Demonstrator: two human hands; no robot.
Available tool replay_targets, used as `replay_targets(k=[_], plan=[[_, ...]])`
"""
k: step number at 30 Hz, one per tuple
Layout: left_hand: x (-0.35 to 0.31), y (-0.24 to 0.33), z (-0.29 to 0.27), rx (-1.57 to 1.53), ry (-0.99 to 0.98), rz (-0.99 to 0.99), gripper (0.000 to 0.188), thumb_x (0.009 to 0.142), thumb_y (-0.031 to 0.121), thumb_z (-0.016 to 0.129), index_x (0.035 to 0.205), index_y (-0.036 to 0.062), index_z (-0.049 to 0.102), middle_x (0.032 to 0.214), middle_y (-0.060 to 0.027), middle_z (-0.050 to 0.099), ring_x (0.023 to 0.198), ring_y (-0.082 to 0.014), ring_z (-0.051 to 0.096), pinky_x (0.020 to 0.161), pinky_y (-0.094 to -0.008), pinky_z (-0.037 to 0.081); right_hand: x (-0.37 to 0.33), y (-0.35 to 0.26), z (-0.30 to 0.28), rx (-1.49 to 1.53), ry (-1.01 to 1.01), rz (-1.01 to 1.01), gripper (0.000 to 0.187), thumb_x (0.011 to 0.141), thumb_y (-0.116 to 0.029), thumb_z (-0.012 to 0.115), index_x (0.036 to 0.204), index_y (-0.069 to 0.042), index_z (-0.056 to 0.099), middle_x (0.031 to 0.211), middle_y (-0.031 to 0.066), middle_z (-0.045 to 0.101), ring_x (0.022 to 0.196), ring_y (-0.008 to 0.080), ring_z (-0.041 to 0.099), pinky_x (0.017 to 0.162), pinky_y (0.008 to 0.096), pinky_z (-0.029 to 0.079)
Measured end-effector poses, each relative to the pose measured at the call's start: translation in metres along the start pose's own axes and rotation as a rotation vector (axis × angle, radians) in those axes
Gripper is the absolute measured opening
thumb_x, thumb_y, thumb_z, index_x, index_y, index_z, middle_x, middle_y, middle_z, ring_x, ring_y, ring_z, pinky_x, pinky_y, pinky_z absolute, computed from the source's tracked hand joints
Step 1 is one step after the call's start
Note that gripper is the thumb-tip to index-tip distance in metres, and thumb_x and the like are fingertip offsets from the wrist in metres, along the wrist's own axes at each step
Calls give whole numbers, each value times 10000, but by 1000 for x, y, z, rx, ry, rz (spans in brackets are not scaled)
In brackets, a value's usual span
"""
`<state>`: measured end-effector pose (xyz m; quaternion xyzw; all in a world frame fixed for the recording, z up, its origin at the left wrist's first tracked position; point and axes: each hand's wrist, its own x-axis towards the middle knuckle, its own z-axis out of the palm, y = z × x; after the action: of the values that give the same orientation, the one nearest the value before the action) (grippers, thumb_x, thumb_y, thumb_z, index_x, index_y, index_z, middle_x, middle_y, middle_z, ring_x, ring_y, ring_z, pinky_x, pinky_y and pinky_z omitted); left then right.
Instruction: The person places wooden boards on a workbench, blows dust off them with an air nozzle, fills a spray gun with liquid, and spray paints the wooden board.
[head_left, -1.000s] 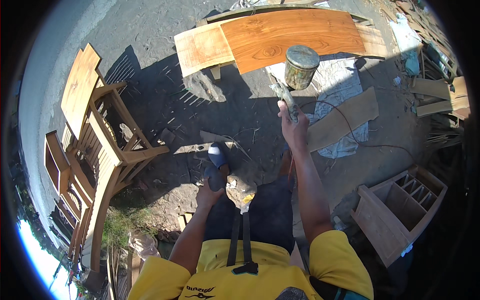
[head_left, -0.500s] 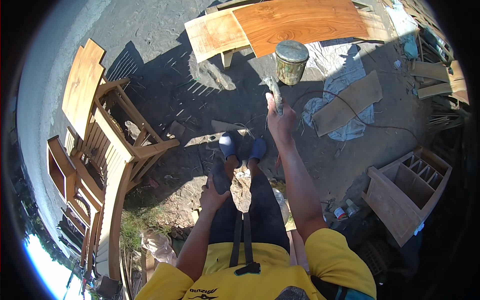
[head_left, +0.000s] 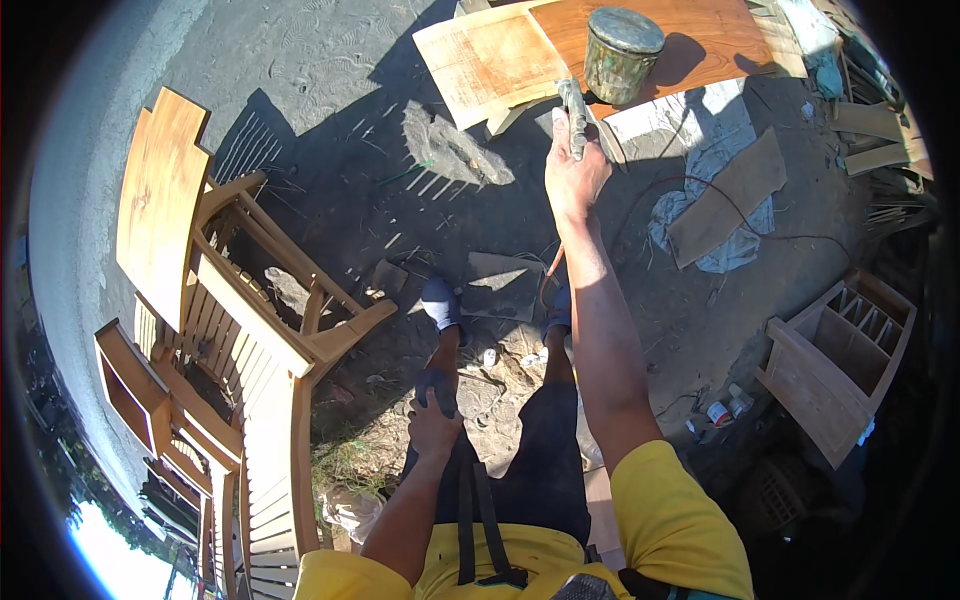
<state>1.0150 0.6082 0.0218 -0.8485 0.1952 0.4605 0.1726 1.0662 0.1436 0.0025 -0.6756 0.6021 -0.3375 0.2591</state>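
My right hand (head_left: 577, 180) is wrapped round the handle of a spray gun (head_left: 573, 110), stretched out ahead of me. The gun carries a lidded, paint-stained metal cup (head_left: 615, 75), which appears over a reddish-brown wooden panel (head_left: 700, 45). Left of that panel is a paler plank (head_left: 485, 65). A thin reddish hose (head_left: 551, 268) trails below my right wrist. My left hand (head_left: 433, 428) lies on my left knee with its fingers somewhat apart, holding no tool.
Slatted wooden furniture (head_left: 270, 430) stands at left, with a stepped panel (head_left: 160, 190) on it. On the right are a wooden cabinet with compartments (head_left: 840, 350), a flat board (head_left: 730, 195) on a white sheet (head_left: 715, 120), and small containers (head_left: 720, 413). Scrap wood is piled far right.
My right hand has carried the spray gun slightly right and farther ahead, its cup now overlapping the reddish panel. My feet have moved apart, and the view has shifted. My left hand stays on my knee.
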Motion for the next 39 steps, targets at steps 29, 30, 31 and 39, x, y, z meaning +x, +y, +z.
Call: replay_targets(k=[29, 30, 31, 39], plan=[[37, -50, -16, 10, -76, 88, 786, 846, 489, 758, 1508, 163, 486, 1401, -255, 537, 1212, -434, 629, 925, -498, 586, -72, -9, -30, -148, 120, 162, 389, 1004, -388, 718, 1006, -1, 749, 817, 250, 719, 800, 435, 727, 668, 463, 525], [37, -51, -16, 15, -56, 92, 785, 846, 489, 757, 1507, 165, 484, 1394, -253, 537, 1199, -436, 636, 920, -501, 588, -78, -11, -36, -191, 116, 163, 346, 1010, -363, 716, 998, -18, 739, 811, 230, 722, 781, 419, 727, 657, 461, 523], [37, -52, -15, 20, -36, 95, 783, 847, 489, 757, 1506, 167, 481, 1387, -250, 538, 1186, -439, 642, 915, -504, 590, -84, -13, -42, -233, 111, 164, 304, 1017, -338, 713, 989, -36, 728, 806, 211, 725, 763, 403, 727, 646, 459, 521], [29, -45, -9, 63, -21, 95, 781, 847, 491, 752, 1509, 177, 480, 1347, -219, 531, 1118, -416, 683, 886, -516, 602, -85, 13, -61, -27, 22, 201, 271, 1014, -283, 729, 1016, -12, 737, 812, 204, 731, 750, 367, 738, 654, 423, 528]])
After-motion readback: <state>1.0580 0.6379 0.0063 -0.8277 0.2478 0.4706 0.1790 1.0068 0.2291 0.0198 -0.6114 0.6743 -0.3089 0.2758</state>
